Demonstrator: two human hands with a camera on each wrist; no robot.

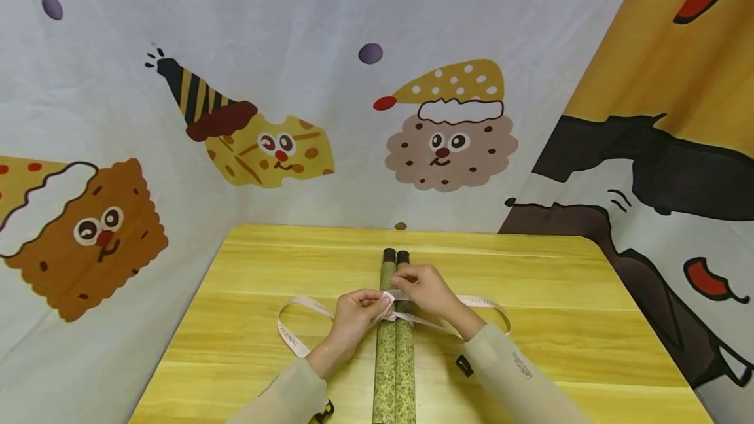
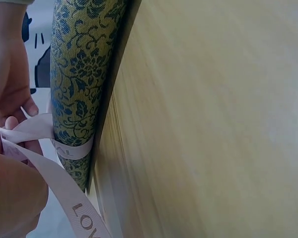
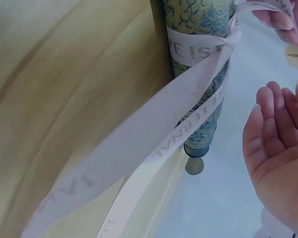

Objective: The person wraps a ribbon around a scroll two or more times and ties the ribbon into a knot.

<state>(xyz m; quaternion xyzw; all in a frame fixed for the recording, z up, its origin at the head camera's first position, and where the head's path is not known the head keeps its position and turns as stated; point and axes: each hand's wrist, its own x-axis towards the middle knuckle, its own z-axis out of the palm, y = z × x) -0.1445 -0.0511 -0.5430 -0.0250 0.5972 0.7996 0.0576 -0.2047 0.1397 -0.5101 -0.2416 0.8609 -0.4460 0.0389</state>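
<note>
The pale pink ribbon (image 3: pixel 139 121) carries printed capitals. In the right wrist view, its band round a patterned roll (image 3: pixel 201 17) reads "VE IS", followed by part of another letter; the narrower loose length shows "ERNAL", its start unclear, and the broad one has faint letters, hard to read. The left wrist view shows "LOV", cut off below. In the head view, the right sleeve (image 1: pixel 518 378) bears "LetsSlim"; lettering on the left sleeve (image 1: pixel 285 394) is too small to read.

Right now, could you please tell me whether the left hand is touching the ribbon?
Touching: the left wrist view shows the left hand pinching the ribbon in its fingers.
</note>
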